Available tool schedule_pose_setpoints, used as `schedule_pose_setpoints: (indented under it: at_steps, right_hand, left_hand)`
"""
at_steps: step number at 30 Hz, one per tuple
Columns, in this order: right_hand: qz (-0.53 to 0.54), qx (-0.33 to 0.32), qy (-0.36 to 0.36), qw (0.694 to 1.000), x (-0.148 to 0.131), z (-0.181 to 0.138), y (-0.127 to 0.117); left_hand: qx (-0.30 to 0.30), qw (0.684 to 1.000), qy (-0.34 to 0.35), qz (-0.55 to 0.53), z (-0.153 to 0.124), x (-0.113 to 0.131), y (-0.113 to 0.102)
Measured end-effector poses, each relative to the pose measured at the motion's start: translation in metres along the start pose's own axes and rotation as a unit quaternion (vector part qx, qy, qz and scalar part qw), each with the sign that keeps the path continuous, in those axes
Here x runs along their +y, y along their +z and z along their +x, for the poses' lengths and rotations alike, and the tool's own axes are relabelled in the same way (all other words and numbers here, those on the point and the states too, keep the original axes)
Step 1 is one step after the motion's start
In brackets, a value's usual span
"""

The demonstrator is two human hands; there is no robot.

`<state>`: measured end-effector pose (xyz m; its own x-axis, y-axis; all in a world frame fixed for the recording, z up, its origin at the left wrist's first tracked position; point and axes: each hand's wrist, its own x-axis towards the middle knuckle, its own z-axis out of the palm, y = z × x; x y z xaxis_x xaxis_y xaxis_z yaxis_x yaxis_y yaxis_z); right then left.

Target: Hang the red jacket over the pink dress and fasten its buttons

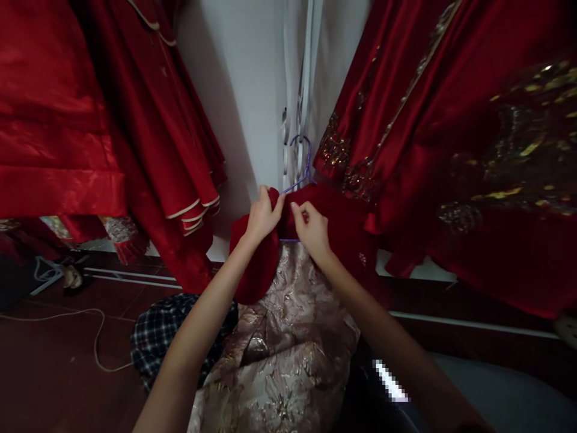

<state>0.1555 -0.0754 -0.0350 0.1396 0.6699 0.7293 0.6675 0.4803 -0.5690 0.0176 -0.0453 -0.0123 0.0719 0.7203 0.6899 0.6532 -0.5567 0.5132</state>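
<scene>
Straight ahead, a purple hanger [308, 161] hangs by its hook on a white looped strip [285, 129]. A dark red garment [255, 264] is draped over it, and a pale pink dress [293, 313] with a shiny floral pattern hangs below. My left hand [264, 215] pinches the red cloth at the hanger's left shoulder. Close to the middle of the hanger, my right hand [312, 227] has its thumb and index finger curled together against the red garment. Whether anything is between those fingers I cannot make out.
Red garments with pale trim [189, 180] hang at left, and red gowns with gold sequins [518, 156] at right. Dark plaid cloth [157, 328] lies low at left. A white cable [97, 337] runs across the brown tiled floor [54, 373]. A white rail [473, 323] runs low at right.
</scene>
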Motion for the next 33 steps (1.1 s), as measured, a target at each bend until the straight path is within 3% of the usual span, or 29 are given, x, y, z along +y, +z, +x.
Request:
schedule_pose_setpoints:
  at_steps: [4,8,14,19,23,26,29,33]
  right_hand:
    - [0.082,-0.071,-0.002,0.994,0.004,-0.018,-0.002]
    - [0.128,-0.129,0.058,0.982,0.036,-0.028,-0.028]
    - [0.158,-0.115,0.099,0.976,0.050,-0.042,-0.033]
    - [0.251,-0.155,0.117,0.948,0.030,-0.046,-0.024]
    - [0.313,-0.174,0.155,0.921,0.025,-0.050,-0.034]
    - [0.334,-0.184,0.139,0.914,0.028,-0.055,-0.041]
    - [0.330,-0.182,0.119,0.918,0.030,-0.059,-0.041]
    - [0.297,-0.170,0.099,0.934,0.024,-0.061,-0.040]
  left_hand:
    - [0.035,0.997,0.063,-0.003,-0.010,-0.010,-0.013]
    - [0.076,0.996,0.027,0.022,-0.033,-0.011,-0.019]
    - [-0.046,0.993,-0.036,-0.099,-0.066,0.002,0.012]
    - [-0.104,0.949,-0.101,-0.282,-0.074,0.016,0.035]
    - [-0.049,0.936,-0.100,-0.334,-0.089,0.025,0.032]
    - [0.009,0.928,-0.124,-0.352,-0.104,0.027,0.032]
    - [0.047,0.914,-0.179,-0.362,-0.112,0.024,0.035]
    - [0.045,0.904,-0.200,-0.374,-0.112,0.021,0.036]
